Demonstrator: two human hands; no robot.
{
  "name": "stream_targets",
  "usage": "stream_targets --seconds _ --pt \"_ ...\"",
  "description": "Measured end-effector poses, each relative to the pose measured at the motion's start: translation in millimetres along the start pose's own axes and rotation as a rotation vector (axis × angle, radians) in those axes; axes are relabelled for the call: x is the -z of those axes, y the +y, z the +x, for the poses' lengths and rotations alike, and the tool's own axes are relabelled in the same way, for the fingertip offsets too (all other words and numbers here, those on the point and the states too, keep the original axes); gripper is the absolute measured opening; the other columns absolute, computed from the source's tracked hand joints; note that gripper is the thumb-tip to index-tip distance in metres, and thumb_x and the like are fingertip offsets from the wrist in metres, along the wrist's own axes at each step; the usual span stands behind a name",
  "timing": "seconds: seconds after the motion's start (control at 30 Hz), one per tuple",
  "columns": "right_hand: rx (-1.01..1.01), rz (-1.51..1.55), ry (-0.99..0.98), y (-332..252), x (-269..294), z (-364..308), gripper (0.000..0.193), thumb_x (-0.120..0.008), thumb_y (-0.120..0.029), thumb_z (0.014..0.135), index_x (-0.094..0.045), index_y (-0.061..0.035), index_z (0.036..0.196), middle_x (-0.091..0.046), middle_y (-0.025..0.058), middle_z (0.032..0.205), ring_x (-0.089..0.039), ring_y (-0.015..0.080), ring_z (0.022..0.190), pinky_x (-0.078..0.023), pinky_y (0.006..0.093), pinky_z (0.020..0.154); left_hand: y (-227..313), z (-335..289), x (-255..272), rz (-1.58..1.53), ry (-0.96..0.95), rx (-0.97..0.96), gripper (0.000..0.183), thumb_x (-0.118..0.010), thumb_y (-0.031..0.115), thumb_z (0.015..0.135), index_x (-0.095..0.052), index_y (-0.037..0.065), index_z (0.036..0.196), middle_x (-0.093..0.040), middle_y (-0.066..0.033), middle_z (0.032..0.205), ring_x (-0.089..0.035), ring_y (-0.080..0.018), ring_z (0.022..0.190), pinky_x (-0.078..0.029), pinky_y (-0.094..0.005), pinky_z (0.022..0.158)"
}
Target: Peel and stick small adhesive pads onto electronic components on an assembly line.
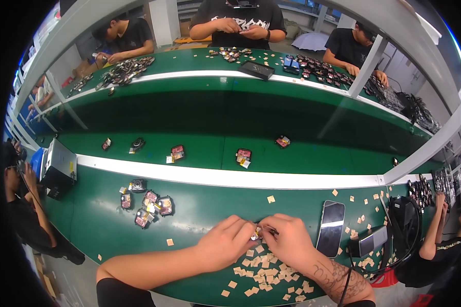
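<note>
My left hand point(226, 240) is closed, its fingertips pinching a small electronic module point(255, 235) with a pale, shiny part showing. Pressed up against it, my right hand point(291, 241) is also closed; a dark thin bit shows at its fingertips, too small to name. The fingers hide most of the module. Below both hands lies a loose scatter of small cream-coloured square pieces point(265, 273). To the left on the green table point(200, 204) sits a group of small black-cased modules point(165, 205) with reddish boards and silvery battery packs.
A phone point(330, 228) lies right of my right hand, beside a small dark box-shaped device point(370, 241) and black cables. Behind a white rail point(225, 175), several modules point(244, 156) rest on a green belt. A boxy unit point(60, 162) stands far left. People work across and at both sides.
</note>
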State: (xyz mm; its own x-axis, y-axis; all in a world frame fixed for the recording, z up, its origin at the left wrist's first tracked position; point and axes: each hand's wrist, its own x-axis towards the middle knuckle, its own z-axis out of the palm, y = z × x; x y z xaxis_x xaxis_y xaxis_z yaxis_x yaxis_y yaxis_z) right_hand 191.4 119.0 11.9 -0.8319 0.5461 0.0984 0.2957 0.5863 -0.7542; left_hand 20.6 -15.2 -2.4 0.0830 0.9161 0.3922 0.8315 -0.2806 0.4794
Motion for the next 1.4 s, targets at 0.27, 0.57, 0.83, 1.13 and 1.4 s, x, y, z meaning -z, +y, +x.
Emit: stream_targets --seconds 0.27,0.57,0.83,1.13,1.4 --pt "0.005 0.071 -0.009 8.1 11.9 -0.2 0.017 -0.080 -0.006 0.091 -0.071 -0.0012 0.105 -0.074 0.0086 0.089 -0.066 0.0203 0.066 -0.051 0.0323 0.060 2.9 2.8 2.8 -0.019 0.019 -0.025 0.043 -0.087 0.014 0.088 -0.058 -0.001 0.117 -0.068 -0.0162 0.110 -0.067 -0.0370 0.099 -0.058 -0.0420 0.084" --pt "-0.048 0.193 -0.089 11.7 1.3 -1.9 0.017 -0.073 -0.012 0.096 -0.065 -0.0026 0.107 -0.075 0.0178 0.098 -0.074 0.0399 0.086 -0.058 0.0458 0.077 1.1 17.9 8.5 -0.453 -0.112 0.405 0.023 -0.074 0.003 0.095 -0.062 0.004 0.115 -0.072 -0.0148 0.096 -0.073 -0.0307 0.088 -0.058 -0.0396 0.075" --pt "0.145 0.185 0.261 14.3 7.1 -1.2 0.019 -0.073 -0.015 0.100 -0.064 -0.0046 0.115 -0.069 0.0151 0.102 -0.072 0.0335 0.084 -0.057 0.0424 0.071 -102.1 118.1 51.4 -0.027 0.114 0.581 0.019 -0.073 0.002 0.093 -0.064 0.003 0.109 -0.072 -0.0178 0.088 -0.073 -0.0329 0.083 -0.055 -0.0416 0.073" --pt "0.171 0.116 0.108 22.6 4.7 -4.0 0.012 -0.062 -0.021 0.107 -0.063 -0.0090 0.109 -0.071 0.0150 0.098 -0.070 0.0428 0.081 -0.057 0.0510 0.069 -112.0 140.6 30.9 0.294 -0.141 0.145 0.067 -0.082 0.012 0.084 -0.059 0.010 0.147 -0.062 -0.0145 0.138 -0.054 -0.0382 0.134 -0.040 -0.0499 0.116" --pt "0.133 0.107 0.134 28.2 -10.7 -6.5 0.013 -0.066 -0.013 0.102 -0.067 -0.0070 0.113 -0.069 0.0159 0.102 -0.071 0.0386 0.084 -0.059 0.0458 0.075 -75.5 137.5 22.5 0.132 -0.191 0.049 0.057 -0.076 0.010 0.084 -0.063 0.011 0.140 -0.065 -0.0137 0.119 -0.060 -0.0352 0.119 -0.043 -0.0458 0.106"
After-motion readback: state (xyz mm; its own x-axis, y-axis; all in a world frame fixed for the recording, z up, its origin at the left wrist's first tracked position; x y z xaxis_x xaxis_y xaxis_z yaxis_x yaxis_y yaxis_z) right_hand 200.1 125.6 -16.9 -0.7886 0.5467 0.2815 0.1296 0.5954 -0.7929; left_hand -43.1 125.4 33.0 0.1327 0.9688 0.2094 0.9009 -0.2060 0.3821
